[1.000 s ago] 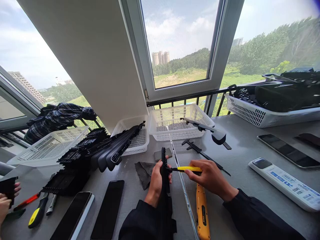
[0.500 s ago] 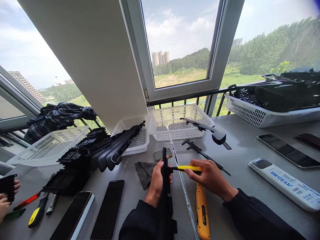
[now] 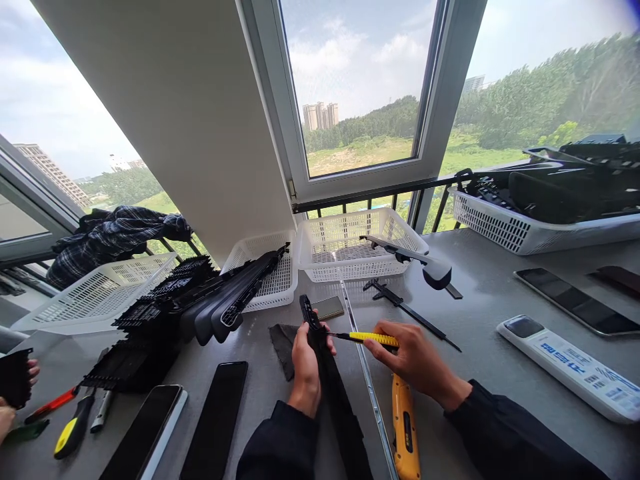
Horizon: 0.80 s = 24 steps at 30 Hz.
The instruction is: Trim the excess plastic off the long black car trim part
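Observation:
My left hand [image 3: 306, 370] is wrapped round a long black plastic trim piece [image 3: 337, 393], which slants from its raised far end down to the bottom edge. A slim yellow-handled tool [image 3: 376, 339] with a thin dark tip is pinched in my right hand [image 3: 417, 360]. Its tip points left and meets, or nearly meets, the trim near my left fingertips; exact contact is unclear. Beneath runs a narrow shiny metal strip [image 3: 373, 393]. An orange handheld tool [image 3: 406, 430] lies below my right hand. A dark grey cloth [image 3: 283, 347] is left of my left hand.
Black calipers [image 3: 400, 303] lie ahead. White baskets [image 3: 350, 272] line the window side, one piled with black parts [image 3: 550, 190]. Black trim pieces [image 3: 215, 310] are stacked left. Phones [image 3: 215, 420] and a white labelled device [image 3: 565, 367] flank me. Another person's hand [image 3: 33, 371] holds a black part.
The trim's far end has swung left and tilted, showing its inner face. My left hand turned with it; the yellow-handled tool moved slightly left in my right hand.

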Available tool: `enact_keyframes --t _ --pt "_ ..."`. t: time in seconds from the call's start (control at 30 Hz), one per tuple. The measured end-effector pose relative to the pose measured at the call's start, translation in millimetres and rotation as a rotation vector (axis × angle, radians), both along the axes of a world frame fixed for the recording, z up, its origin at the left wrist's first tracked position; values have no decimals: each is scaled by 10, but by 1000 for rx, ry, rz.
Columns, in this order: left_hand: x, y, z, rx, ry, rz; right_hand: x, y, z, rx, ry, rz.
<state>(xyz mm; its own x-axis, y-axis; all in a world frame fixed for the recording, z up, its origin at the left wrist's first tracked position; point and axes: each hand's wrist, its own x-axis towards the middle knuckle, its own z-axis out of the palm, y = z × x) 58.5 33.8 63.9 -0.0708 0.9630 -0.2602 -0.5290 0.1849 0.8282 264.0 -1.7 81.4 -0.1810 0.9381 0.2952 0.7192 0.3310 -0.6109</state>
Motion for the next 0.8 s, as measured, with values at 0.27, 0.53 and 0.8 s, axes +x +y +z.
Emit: enact_keyframes --t 0.27,0.53,0.8 --pt "16 -14 83 10 37 -50 -69 -18 -31 11 -9 -50" --pt "-4 22 60 52 14 -92 -28 17 -38 -47 78 -109" --pt "-15 10 37 24 -43 -87 -118 -40 -2 -75 146 -10"
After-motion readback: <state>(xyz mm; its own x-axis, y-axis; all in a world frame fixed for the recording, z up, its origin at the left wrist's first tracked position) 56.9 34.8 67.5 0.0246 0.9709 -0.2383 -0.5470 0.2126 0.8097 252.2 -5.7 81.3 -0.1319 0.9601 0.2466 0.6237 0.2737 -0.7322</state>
